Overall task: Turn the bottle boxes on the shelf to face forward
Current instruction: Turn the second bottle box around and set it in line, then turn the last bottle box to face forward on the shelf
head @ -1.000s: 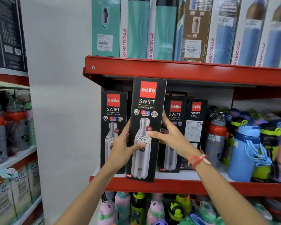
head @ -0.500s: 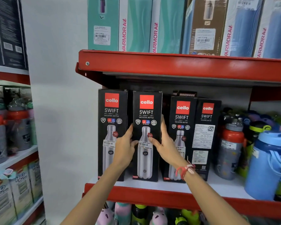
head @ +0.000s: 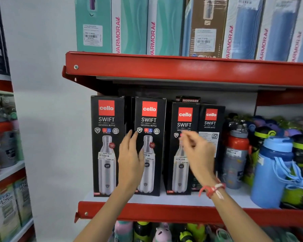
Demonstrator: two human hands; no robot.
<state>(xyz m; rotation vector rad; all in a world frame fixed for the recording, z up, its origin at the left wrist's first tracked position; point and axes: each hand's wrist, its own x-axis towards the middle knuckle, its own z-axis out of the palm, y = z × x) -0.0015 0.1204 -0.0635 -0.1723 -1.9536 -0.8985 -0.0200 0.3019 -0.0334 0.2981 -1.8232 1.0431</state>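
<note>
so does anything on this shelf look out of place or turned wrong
Yes. The fourth black box, rightmost in the row, shows a white printed label panel rather than the bottle picture that the other three show, so it seems turned sideways. A Modware box also peeks up behind the row.

Four tall black cardboard Cello bottle boxes (head: 148, 145) stand in a row on the white shelf board with a red metal lip (head: 164, 213). A dark gap opens between the first and second box, narrower ones between the rest. The underside of the red metal shelf above (head: 182, 70) leaves some headroom over the box tops. Right of the row, a grey plastic bottle with a red collar (head: 236, 154) and a big blue plastic bottle (head: 271, 172) crowd in. Left lies bare white wall (head: 47, 119). A bare strip of board runs in front of the boxes.
</note>
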